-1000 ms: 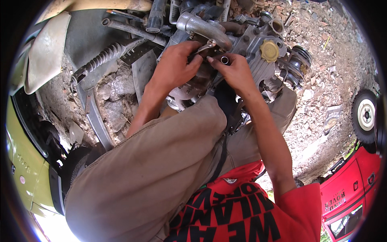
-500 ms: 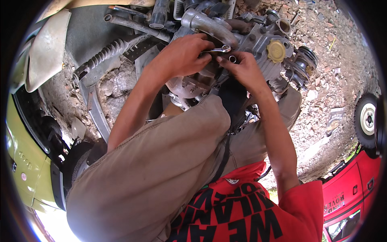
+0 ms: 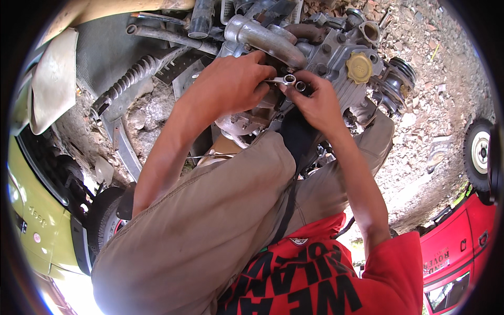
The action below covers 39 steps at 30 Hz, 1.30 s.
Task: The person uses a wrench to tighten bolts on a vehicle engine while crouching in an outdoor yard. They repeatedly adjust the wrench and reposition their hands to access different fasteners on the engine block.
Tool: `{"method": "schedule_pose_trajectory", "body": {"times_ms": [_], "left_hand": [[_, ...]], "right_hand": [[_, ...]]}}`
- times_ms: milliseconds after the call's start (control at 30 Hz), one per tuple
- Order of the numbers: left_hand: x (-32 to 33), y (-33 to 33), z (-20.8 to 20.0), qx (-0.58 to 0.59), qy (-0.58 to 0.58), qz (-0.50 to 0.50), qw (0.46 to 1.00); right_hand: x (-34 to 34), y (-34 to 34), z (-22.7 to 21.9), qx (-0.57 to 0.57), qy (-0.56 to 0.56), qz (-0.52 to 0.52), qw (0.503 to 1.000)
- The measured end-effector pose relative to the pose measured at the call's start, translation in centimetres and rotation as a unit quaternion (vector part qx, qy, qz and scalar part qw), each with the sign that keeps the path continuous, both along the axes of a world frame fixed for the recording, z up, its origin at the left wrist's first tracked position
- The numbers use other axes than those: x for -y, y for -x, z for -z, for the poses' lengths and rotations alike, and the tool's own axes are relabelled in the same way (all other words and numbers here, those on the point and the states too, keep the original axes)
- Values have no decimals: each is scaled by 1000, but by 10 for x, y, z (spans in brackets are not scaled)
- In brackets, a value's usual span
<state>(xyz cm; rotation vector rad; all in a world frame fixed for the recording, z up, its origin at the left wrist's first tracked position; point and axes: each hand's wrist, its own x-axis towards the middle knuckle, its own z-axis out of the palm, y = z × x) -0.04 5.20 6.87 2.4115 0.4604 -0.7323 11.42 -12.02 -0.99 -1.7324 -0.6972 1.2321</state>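
Observation:
Over the engine (image 3: 341,68), both my hands are close together. My left hand (image 3: 236,81) is closed around a chrome ring spanner (image 3: 289,79), whose ring end sticks out to the right past the fingertips. In my right hand (image 3: 317,100), thumb and fingers pinch a small round chrome piece with a hole, like a socket (image 3: 300,86). The spanner's ring end lies right beside it; whether they touch I cannot tell. Just beyond my hands curves a thick grey metal pipe (image 3: 268,41). A yellow cap (image 3: 359,68) sits on the engine to the right.
At the far left, a coiled shock absorber (image 3: 128,79) and metal tubes (image 3: 173,38) lie about. Rubble-covered ground (image 3: 420,115) stretches to the right. A green vehicle (image 3: 39,210) stands left, a red one (image 3: 451,247) right. My bent knee (image 3: 273,152) is close to the engine.
Both hands have shifted slightly down in view. The spanner's ring end has come nearer to the round chrome piece, now almost against it.

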Motion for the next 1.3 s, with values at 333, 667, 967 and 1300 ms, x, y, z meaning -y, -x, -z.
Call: {"method": "schedule_pose_trajectory", "body": {"times_ms": [333, 667, 967, 1300], "left_hand": [[-4, 17, 10, 111, 73, -61, 989], [8, 35, 34, 202, 23, -224, 953], [39, 37, 42, 286, -91, -311, 902], [46, 45, 58, 351, -133, -298, 877]], "right_hand": [[10, 25, 7, 167, -131, 33, 977], [5, 21, 3, 20, -34, 53, 998], [-13, 11, -7, -108, 137, 71, 982], [-17, 25, -17, -23, 117, 98, 988]]}}
